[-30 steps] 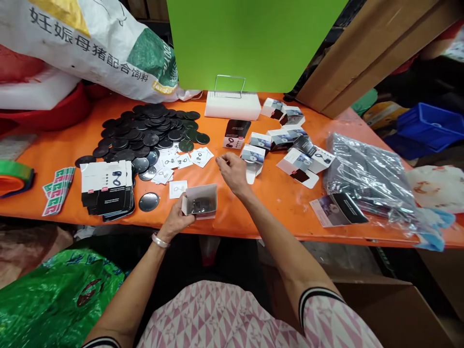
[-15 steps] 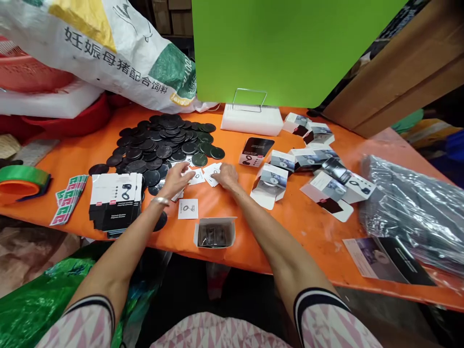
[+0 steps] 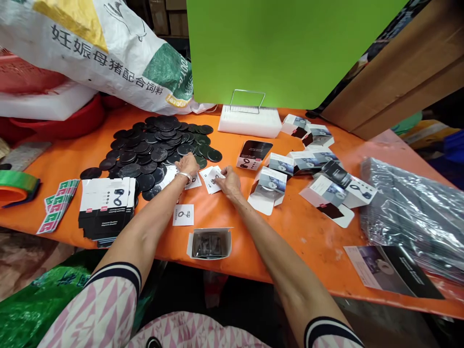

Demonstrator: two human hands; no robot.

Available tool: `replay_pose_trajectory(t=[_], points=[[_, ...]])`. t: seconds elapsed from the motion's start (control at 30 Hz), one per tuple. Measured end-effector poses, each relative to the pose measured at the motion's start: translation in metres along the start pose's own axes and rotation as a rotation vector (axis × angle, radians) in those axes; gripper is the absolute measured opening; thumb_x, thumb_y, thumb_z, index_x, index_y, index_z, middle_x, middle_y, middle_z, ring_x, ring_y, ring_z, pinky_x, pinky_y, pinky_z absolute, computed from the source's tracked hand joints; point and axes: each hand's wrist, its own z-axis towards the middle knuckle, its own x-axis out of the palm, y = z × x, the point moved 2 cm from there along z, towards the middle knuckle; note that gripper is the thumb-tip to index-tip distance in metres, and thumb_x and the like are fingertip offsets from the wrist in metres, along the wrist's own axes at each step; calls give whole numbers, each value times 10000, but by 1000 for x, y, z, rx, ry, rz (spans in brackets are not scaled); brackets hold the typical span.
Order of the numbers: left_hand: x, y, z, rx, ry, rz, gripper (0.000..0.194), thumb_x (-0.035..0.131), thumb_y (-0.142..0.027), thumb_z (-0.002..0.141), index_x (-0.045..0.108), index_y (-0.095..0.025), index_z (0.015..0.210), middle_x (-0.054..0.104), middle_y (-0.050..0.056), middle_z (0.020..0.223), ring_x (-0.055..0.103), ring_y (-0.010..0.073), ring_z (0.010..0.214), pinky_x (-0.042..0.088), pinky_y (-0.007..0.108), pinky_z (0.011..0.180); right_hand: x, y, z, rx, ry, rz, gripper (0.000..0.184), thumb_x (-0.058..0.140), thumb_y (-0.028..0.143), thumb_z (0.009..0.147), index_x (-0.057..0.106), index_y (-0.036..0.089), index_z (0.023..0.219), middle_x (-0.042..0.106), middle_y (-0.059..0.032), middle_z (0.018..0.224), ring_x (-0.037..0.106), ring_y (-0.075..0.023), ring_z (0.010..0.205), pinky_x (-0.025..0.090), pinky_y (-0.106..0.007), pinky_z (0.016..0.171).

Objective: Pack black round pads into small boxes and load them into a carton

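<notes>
My left hand (image 3: 188, 165) is at the near edge of a pile of black discs (image 3: 159, 153), its fingers bent down. What lies under its fingertips is hidden. White printed leaflets (image 3: 168, 175) lie beside and beneath that hand. Thumb and fingers of my right hand (image 3: 230, 182) pinch the edge of some fanned leaflets (image 3: 210, 181) on the table. A single square leaflet (image 3: 183, 215) with a holder drawing lies nearer to me. An open small box (image 3: 210, 243) stands at the front edge, with dark wrapped contents inside.
Flattened black-and-white boxes (image 3: 107, 205) are stacked at left, beside green-and-pink labels (image 3: 58, 205) and tape rolls (image 3: 18, 186). Several opened boxes (image 3: 268, 186) lie at right, near plastic-wrapped grey packs (image 3: 409, 212). A white block (image 3: 249, 121) and a green panel (image 3: 290, 53) stand behind.
My left hand has moved right and farther away, from the leaflets to the discs, its fingers now bent. My right hand stays at the fanned leaflets. The view has shifted slightly.
</notes>
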Motion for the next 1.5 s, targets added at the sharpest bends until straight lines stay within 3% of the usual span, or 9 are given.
replay_pose_trajectory(t=[0.3, 0.47, 0.67, 0.8, 0.9, 1.07, 1.13, 1.23, 1.5], points=[[-4, 2, 13, -50, -29, -193, 433, 811, -97, 520, 566, -140, 874, 591, 197, 1158, 529, 384, 1166, 379, 468, 934, -23, -57, -67, -98, -116, 368, 266, 527, 384, 762, 666, 193, 885, 702, -30, 769, 624, -207, 720, 486, -314, 686], [-17, 10, 6, 41, -45, -345, 305, 725, -134, 634, 425, -186, 653, 516, -20, 662, 572, 165, 725, 406, 276, 669, -32, -56, -73, -229, -197, 403, 274, 560, 424, 794, 729, 225, 874, 733, -61, 975, 636, -229, 925, 488, -379, 876], [-59, 11, -61, 236, 69, -1025, 290, 691, -141, 586, 408, -189, 622, 407, -83, 504, 404, 68, 432, 335, 206, 441, -67, -12, -81, -284, -393, 662, 365, 572, 477, 798, 741, 179, 922, 716, -64, 879, 641, -216, 836, 519, -390, 826], [-75, -9, -128, 400, 394, -1253, 367, 803, -251, 551, 461, -172, 658, 502, -57, 571, 468, 64, 443, 393, 204, 419, -80, 21, -108, -246, -200, 867, 399, 620, 539, 748, 701, 162, 849, 668, -30, 751, 602, -171, 673, 538, -324, 623], [-85, -20, -166, 460, 365, -1260, 402, 826, -291, 577, 453, -169, 662, 486, -58, 573, 461, 57, 447, 388, 195, 411, -84, 40, -136, -293, -46, 937, 419, 605, 581, 766, 661, 173, 840, 649, -16, 756, 593, -150, 674, 537, -294, 602], [-108, 6, -202, 543, 243, -1049, 275, 767, -288, 691, 573, -154, 833, 611, 15, 822, 612, 136, 750, 505, 259, 659, -103, 46, -181, -384, -174, 696, 242, 601, 407, 818, 646, 190, 914, 652, 0, 800, 605, -159, 757, 532, -306, 712], [-107, 32, -213, 537, 216, -939, 502, 813, -272, 630, 603, -188, 1078, 634, 54, 1104, 600, 213, 1058, 494, 316, 866, -110, 42, -196, -467, -184, 559, 206, 541, 338, 869, 660, 213, 982, 683, -7, 879, 628, -179, 827, 526, -332, 779], [-77, 65, -231, 504, 346, -845, 923, 895, -255, 482, 506, -239, 1319, 570, 85, 1310, 495, 292, 1260, 423, 363, 1000, -108, 35, -212, -704, -87, 238, 238, 455, 245, 927, 668, 232, 1032, 705, -23, 935, 636, -183, 863, 497, -322, 810], [4, 65, -255, 493, 368, -1018, 856, 826, -346, 640, 435, -204, 1388, 601, 79, 1244, 568, 270, 1113, 452, 360, 950, -61, 34, -204, -842, 66, -674, 189, 491, 130, 906, 680, 130, 908, 702, -138, 855, 609, -234, 823, 412, -345, 777]])
